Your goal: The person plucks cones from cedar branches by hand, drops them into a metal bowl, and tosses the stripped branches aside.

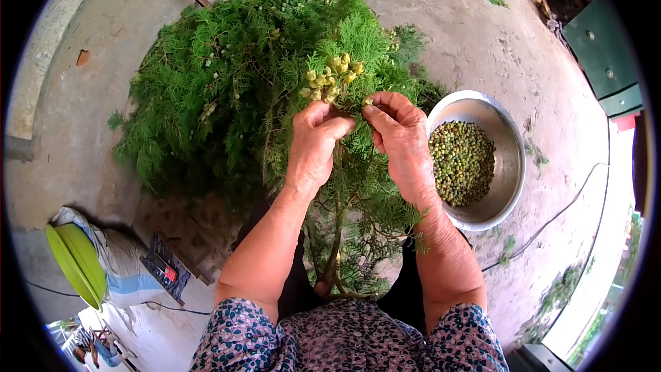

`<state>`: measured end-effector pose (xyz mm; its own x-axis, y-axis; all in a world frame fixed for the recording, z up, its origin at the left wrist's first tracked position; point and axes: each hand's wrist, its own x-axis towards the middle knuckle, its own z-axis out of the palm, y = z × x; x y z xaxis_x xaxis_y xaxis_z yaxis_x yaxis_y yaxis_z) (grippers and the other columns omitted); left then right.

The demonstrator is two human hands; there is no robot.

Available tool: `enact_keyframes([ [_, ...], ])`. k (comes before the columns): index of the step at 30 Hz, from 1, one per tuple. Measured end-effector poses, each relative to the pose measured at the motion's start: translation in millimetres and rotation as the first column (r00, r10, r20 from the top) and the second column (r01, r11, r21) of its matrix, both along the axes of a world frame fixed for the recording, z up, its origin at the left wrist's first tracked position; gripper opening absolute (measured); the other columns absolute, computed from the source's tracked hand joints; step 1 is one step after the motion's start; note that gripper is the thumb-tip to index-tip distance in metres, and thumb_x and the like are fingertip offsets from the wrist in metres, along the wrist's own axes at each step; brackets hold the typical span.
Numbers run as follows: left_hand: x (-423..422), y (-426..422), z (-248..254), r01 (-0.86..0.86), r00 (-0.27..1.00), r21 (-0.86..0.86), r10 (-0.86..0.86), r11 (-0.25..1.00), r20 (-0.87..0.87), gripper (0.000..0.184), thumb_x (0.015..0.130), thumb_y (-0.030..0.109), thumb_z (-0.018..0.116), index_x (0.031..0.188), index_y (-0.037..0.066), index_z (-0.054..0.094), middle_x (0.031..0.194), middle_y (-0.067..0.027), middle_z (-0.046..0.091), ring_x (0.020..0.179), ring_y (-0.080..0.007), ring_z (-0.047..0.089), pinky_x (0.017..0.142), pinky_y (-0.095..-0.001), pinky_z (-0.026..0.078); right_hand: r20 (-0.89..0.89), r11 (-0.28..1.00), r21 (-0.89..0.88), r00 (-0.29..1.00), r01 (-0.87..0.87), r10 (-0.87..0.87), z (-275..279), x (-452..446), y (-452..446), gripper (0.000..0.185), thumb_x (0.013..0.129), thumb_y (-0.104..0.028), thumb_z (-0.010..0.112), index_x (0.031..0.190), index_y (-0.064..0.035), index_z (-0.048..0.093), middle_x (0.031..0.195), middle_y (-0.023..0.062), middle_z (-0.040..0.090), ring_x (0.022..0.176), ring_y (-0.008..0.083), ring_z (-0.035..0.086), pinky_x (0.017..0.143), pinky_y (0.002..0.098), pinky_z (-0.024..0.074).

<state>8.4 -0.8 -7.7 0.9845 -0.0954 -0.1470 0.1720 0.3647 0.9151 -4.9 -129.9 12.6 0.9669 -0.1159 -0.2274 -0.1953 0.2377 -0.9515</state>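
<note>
A leafy green conifer branch (351, 27) rises in front of me, bearing a cluster of yellow-green cones (330, 77). Just below that cluster, my left hand (315, 141) is closed, its thumb and fingers pinching the sprig. My right hand (405, 139) is also closed, with a small pale cone (368, 102) between thumb and index finger. Whether this cone is still attached to its stem I cannot tell. The branch's woody stem (336, 244) runs down between my forearms toward my lap.
Right of my right hand stands a metal basin (511, 165) partly filled with small green and brown seeds or cones (463, 162). A large heap of cut conifer branches (200, 89) lies at left. A lime-green basin (74, 265) and a sack (127, 269) sit lower left.
</note>
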Motion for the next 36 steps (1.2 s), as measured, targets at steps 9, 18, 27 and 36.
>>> enact_keyframes([
  [9,0,-4,2,-0.135,0.99,-0.073,0.137,0.988,0.019,0.003,0.081,0.001,0.059,0.081,-0.002,0.059,0.077,-0.0024,0.059,0.064,-0.007,0.051,0.058,-0.0218,0.042,0.012,1.0,-0.013,1.0,0.016,-0.016,-2,-1,5,0.014,0.081,-0.007,0.059,0.093,-0.0006,0.058,0.069,-0.0018,0.054,0.054,0.0028,0.042,0.045,0.0183,0.0346],
  [18,1,-1,-6,-0.125,0.991,-0.019,0.125,0.992,0.045,0.006,0.081,0.002,0.059,0.084,-0.003,0.059,0.08,-0.0044,0.06,0.064,-0.0088,0.052,0.059,-0.0237,0.045,0.018,0.935,0.347,0.997,0.067,-0.078,-5,4,-5,0.006,0.082,-0.01,0.057,0.084,-0.0038,0.057,0.065,-0.0023,0.051,0.051,0.0047,0.042,0.043,0.0187,0.0314],
  [27,-1,-6,-1,-0.118,0.991,0.082,0.112,0.99,0.072,0.012,0.086,0.009,0.054,0.085,-0.001,0.06,0.076,-0.0016,0.06,0.064,-0.0083,0.054,0.056,-0.0233,0.045,0.046,0.824,0.566,0.999,-0.018,-0.009,9,8,-10,0.011,0.079,-0.014,0.062,0.079,-0.0066,0.055,0.067,0.0015,0.052,0.051,0.0093,0.046,0.044,0.0214,0.0341],
  [36,-3,-11,-1,-0.064,0.967,0.514,-0.073,0.855,0.242,0.019,0.09,0.014,0.049,0.084,-0.003,0.057,0.061,-0.0013,0.054,0.055,-0.0077,0.048,0.05,-0.0238,0.04,0.015,0.998,0.061,1.0,0.025,-0.026,7,-1,10,0.018,0.082,-0.015,0.063,0.088,0.0015,0.064,0.057,-0.0039,0.051,0.047,0.0016,0.036,0.041,0.0174,0.0298],
])
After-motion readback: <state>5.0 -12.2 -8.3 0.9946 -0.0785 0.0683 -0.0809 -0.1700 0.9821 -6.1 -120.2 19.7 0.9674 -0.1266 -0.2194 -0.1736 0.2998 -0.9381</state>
